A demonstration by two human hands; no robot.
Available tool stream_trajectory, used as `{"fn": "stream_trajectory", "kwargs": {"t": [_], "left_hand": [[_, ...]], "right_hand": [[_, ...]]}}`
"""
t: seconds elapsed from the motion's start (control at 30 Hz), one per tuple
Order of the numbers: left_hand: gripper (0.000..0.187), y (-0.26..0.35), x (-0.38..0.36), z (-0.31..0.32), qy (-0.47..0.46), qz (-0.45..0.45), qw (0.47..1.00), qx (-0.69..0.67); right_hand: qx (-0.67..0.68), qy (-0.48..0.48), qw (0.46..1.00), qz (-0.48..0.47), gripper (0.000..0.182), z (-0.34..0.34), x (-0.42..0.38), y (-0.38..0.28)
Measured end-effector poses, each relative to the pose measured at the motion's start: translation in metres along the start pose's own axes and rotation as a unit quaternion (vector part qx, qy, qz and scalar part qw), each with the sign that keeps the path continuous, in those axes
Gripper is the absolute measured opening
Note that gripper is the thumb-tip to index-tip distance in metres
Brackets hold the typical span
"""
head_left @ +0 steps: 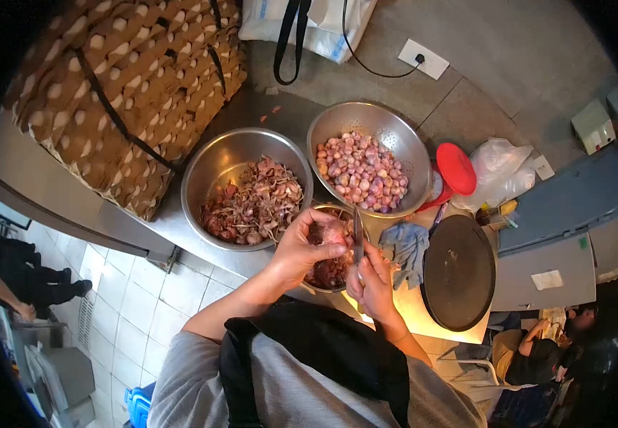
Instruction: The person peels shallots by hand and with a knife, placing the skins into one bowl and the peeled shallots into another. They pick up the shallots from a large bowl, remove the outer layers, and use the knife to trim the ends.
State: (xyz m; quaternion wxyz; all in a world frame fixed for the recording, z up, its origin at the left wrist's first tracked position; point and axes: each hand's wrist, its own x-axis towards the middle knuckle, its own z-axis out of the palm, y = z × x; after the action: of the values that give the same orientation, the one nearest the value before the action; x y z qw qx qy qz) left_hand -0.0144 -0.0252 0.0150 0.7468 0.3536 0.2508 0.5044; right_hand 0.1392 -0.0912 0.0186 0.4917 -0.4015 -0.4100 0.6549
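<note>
My left hand (pixel 300 250) pinches a pinkish-red shallot (pixel 334 232) between thumb and fingers. In my right hand (pixel 372 284) is a knife (pixel 357 232), its blade pointing away from me, close beside the shallot. Under both hands stands a small steel bowl (pixel 316 285) with reddish skins in it, partly hidden by them. A large steel bowl (pixel 193 171) to the left contains dry skins and unpeeled shallots (pixel 257 196). Beyond my hands, a tilted steel colander (pixel 412 146) is partly filled with peeled shallots (pixel 362 171).
Right of my hands lie a crumpled blue cloth (pixel 404 246) and a round black tray (pixel 459 273). A red container (pixel 456 170) and plastic bags (pixel 500 171) stand behind. Brown egg trays (pixel 123 93), strapped together, rise at left. Other people are at far left and lower right.
</note>
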Motion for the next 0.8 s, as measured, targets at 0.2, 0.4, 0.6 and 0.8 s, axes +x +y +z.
{"fn": "stream_trajectory", "kwargs": {"t": [0.2,0.4,0.6,0.8], "left_hand": [[0.044,-0.001,-0.014,0.007,0.034,-0.064,0.991,-0.110],[0.043,-0.030,-0.020,-0.001,0.075,0.009,0.996,-0.053],[0.041,-0.024,-0.018,0.001,0.070,0.040,0.997,-0.021],[0.038,-0.003,-0.011,-0.004,0.013,-0.065,0.993,-0.101]], "right_hand": [[0.056,0.076,0.995,0.042,0.044,-0.023,0.002,0.003],[-0.017,-0.050,0.999,-0.003,0.050,-0.006,-0.014,0.016],[-0.032,-0.017,0.999,0.024,0.043,-0.016,0.000,0.017],[-0.066,0.147,0.987,0.007,0.039,-0.026,0.017,0.018]]}}
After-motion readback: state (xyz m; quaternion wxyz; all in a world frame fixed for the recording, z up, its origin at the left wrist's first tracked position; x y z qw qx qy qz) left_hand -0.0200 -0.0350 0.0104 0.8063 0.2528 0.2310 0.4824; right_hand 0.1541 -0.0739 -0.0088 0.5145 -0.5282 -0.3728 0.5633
